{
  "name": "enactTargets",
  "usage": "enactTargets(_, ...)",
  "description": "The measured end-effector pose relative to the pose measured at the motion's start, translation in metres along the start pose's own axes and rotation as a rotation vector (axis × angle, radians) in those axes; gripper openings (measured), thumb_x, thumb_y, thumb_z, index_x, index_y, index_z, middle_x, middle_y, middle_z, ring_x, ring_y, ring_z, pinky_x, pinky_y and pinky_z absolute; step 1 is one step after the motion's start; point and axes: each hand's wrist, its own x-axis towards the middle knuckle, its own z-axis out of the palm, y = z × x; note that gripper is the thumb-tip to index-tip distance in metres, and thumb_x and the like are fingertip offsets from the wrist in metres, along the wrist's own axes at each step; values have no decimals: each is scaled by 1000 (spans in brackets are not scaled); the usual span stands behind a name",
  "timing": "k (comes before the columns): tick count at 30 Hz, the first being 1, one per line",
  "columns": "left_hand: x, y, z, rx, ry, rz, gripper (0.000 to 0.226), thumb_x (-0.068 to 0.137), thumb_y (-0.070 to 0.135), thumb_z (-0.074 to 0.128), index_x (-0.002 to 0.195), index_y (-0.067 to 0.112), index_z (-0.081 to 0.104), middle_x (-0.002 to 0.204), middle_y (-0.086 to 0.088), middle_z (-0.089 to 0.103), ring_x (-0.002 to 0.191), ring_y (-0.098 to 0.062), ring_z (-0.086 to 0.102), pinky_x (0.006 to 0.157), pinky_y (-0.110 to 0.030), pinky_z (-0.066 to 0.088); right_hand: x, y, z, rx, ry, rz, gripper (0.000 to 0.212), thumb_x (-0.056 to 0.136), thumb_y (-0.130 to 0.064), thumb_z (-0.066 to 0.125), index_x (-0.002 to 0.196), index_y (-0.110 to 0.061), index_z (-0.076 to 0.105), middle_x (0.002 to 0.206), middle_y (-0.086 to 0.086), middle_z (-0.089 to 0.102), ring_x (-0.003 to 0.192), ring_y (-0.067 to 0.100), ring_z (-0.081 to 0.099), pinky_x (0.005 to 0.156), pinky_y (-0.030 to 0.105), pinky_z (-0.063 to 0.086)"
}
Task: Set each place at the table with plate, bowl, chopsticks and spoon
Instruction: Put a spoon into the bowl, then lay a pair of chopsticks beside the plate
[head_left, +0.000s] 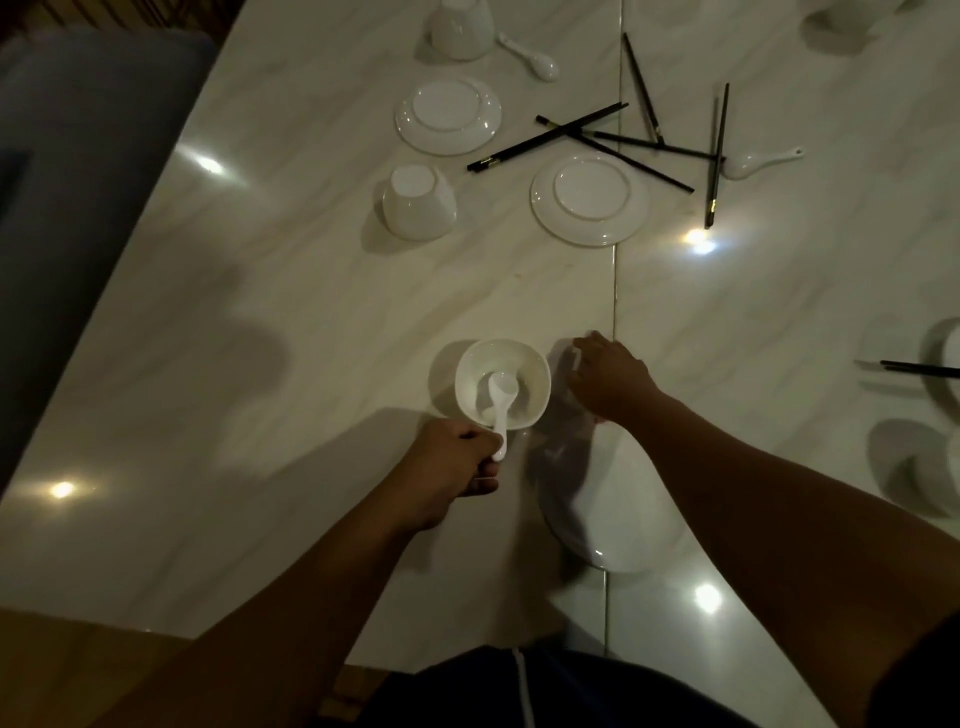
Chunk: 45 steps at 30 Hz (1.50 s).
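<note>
- Head view: the left hand (457, 457) grips the handle of a white spoon (501, 400), whose scoop lies inside the upright bowl (524, 364) on the table (311, 338)
- The right hand (608, 382), apart from the left, curls over the far rim of a plate (608, 530) just right of the bowl
- Black chopsticks (613, 140) lie scattered farther off, near two upturned plates (448, 115)

On the pale marble table (260, 312), a spoon (501, 395) is held by its handle in the left hand (457, 457), with its scoop laid inside an upright bowl (524, 364). Just right of the bowl, a blurred plate (613, 525) is gripped at its far rim by the right hand (608, 379). Farther off, two far plates (448, 115) lying face down, two overturned bowls (418, 202), two loose spoons (530, 54) and a crossed scatter of black chopsticks (613, 140) are seen.
</note>
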Motion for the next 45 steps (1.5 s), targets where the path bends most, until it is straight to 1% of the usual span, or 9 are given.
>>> enactTargets(5, 8, 3, -11, 308, -3, -28, 29, 91, 31, 59, 96, 3, 65, 74, -11, 63, 62, -19, 61, 65, -32, 56, -6, 6, -1, 24, -3, -10, 52, 93, -30, 50, 142, -16, 38, 147, 6, 40, 133, 28, 39, 109, 49, 33)
enactTargets(9, 11, 27, -19, 830, 213, 203, 39, 91, 45, 51, 87, 9, 64, 76, -2, 62, 73, -21, 59, 65, -31, 43, -7, 21, -9, 109, 37, 18, 50, 94, -34, 50, 139, -16, 42, 139, 10, 51, 125, 29, 49, 105, 42, 39)
enactTargets(15, 28, 78, 35, 789, 138, 479, 13, 89, 40, 56, 91, 27, 60, 100, 3, 59, 89, -12, 56, 82, -30, 44, -6, 72, -43, 312, 159, 95, 42, 94, -27, 53, 134, -15, 48, 129, 12, 58, 115, 28, 56, 93, 30, 41)
enactTargets(24, 121, 137, 155, 934, -18, 535, 26, 91, 36, 55, 112, 20, 59, 114, 0, 59, 94, -11, 51, 81, -22, 35, 62, 167, -132, 419, 250, 255, 35, 92, -27, 52, 125, -14, 57, 118, 9, 65, 105, 24, 60, 79, 22, 36)
enactTargets(30, 197, 187, 193, 990, 95, 622, 27, 91, 32, 57, 112, 16, 61, 113, -3, 59, 92, -9, 48, 80, -21, 35, 155, 188, -172, 382, 325, 212, 37, 92, -33, 54, 123, -11, 57, 119, 11, 64, 105, 25, 61, 79, 25, 39)
enactTargets(33, 234, 216, 201, 1046, 159, 691, 27, 91, 31, 56, 109, 12, 61, 109, -6, 61, 91, -14, 51, 80, -24, 37, 195, 186, -182, 342, 331, 220, 42, 91, -40, 55, 122, -10, 54, 107, 8, 63, 102, 27, 60, 77, 28, 39)
enactTargets(39, 316, 270, 220, 1116, 266, 732, 29, 93, 27, 49, 118, 14, 56, 123, -16, 49, 112, -31, 50, 97, -35, 40, 235, 188, -175, 184, 353, 252, 38, 89, -48, 50, 106, -15, 58, 91, 3, 64, 86, 24, 63, 85, 42, 51)
enactTargets(42, 354, 291, 232, 1286, 336, 733, 33, 96, 22, 40, 128, 18, 48, 130, -19, 41, 118, -38, 41, 100, -38, 35, 241, 192, -175, 221, 353, 247, 33, 92, -41, 50, 106, -14, 62, 85, 2, 64, 79, 22, 62, 80, 37, 52)
enactTargets(45, 382, 306, 238, 1370, 366, 785, 33, 95, 13, 38, 123, 11, 54, 134, -13, 48, 112, -38, 48, 88, -38, 37, 242, 196, -178, 317, 351, 216, 28, 93, -34, 50, 106, -14, 64, 81, 1, 65, 74, 19, 63, 73, 33, 52)
